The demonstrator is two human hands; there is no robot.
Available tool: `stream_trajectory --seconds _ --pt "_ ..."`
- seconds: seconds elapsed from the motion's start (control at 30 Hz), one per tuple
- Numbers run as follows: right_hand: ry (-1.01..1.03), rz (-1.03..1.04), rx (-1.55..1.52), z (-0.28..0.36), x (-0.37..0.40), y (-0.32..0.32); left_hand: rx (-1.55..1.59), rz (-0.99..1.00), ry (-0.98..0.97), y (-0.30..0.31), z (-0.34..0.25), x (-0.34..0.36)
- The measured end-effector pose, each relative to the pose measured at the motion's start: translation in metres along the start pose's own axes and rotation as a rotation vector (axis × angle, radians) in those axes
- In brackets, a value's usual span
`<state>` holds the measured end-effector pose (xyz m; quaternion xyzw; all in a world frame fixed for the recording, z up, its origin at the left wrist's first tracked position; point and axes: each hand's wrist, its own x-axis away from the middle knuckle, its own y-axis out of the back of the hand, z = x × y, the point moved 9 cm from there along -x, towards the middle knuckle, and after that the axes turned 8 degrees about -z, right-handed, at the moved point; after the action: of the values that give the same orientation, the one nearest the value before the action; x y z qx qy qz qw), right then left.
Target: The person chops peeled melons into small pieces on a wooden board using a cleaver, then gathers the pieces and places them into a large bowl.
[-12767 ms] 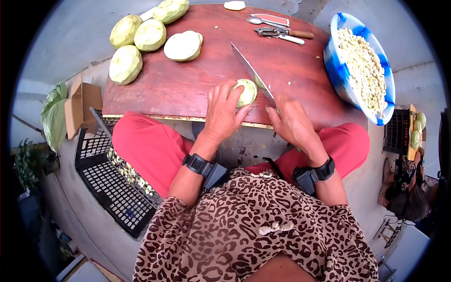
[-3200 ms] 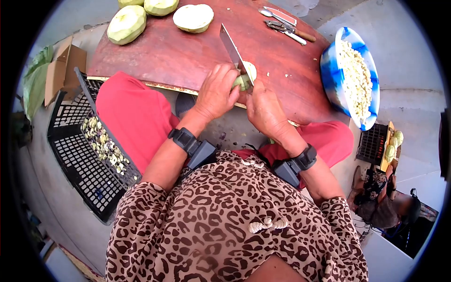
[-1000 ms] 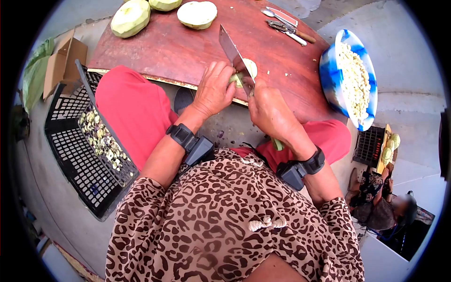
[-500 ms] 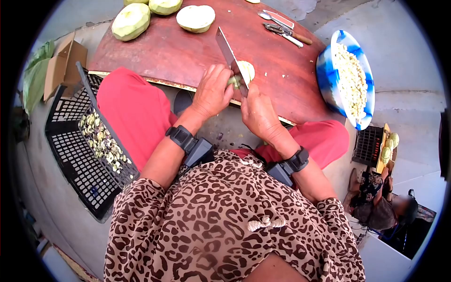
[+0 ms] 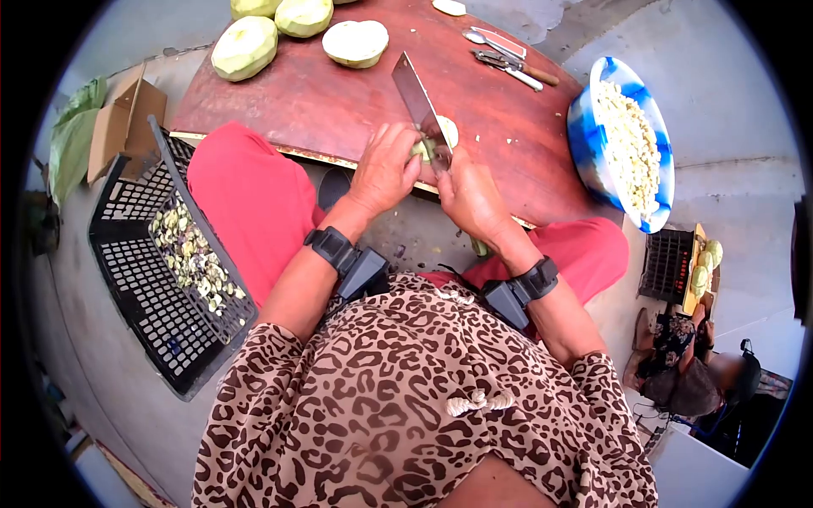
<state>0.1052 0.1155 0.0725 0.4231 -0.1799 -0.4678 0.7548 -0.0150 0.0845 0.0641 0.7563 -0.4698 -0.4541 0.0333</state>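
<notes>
My right hand [image 5: 472,196] is closed round the handle end of a broad-bladed kitchen knife [image 5: 415,89], whose blade slants up and away to the left. Against the blade's left side, the bent fingers of my left hand [image 5: 385,167] hold a pale green vegetable piece [image 5: 419,151] at the table's near edge. Another pale part [image 5: 450,130] shows just beyond the blade, which partly hides it. A cut vegetable half [image 5: 356,42] lies farther back on the red table [image 5: 313,102], near whole peeled round vegetables [image 5: 244,49].
A blue-and-white basin [image 5: 587,140] of chopped pieces stands tilted at right. A spoon [image 5: 477,37] and a peeler [image 5: 500,61] lie at the back. A black crate [image 5: 140,279] with trimmings sits at left. Another person [image 5: 686,385] is at far right.
The view has shifted slightly, so the table and crate appear a little farther right. The knife tilts a little differently; both hands keep nearly the same place and grip.
</notes>
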Motion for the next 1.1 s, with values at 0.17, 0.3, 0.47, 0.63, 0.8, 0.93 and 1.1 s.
stream_trajectory --seconds 0.17,0.3,0.47,0.63,0.8,0.93,1.1 --pt "0.02 -0.024 -0.028 0.006 0.003 0.008 0.023 0.007 0.044 0.002 0.004 0.0" --pt "0.048 -0.022 -0.003 0.022 0.003 0.025 0.117 -0.089 0.178 0.004 0.018 0.004" --pt "0.042 0.039 0.011 0.028 0.005 0.027 0.118 -0.108 0.188 0.003 0.021 0.005" --pt "0.067 0.057 0.025 0.025 0.007 0.019 0.004 -0.07 0.067 0.003 0.009 0.002" --pt "0.059 0.085 0.045 0.028 0.005 0.018 -0.028 -0.049 0.047 0.003 0.006 0.003" --pt "0.084 0.104 0.048 0.032 0.0 0.016 -0.028 -0.046 0.055 0.001 0.007 0.003" --pt "0.075 0.155 0.075 0.032 -0.007 0.013 -0.013 -0.047 0.07 0.002 0.008 0.002"
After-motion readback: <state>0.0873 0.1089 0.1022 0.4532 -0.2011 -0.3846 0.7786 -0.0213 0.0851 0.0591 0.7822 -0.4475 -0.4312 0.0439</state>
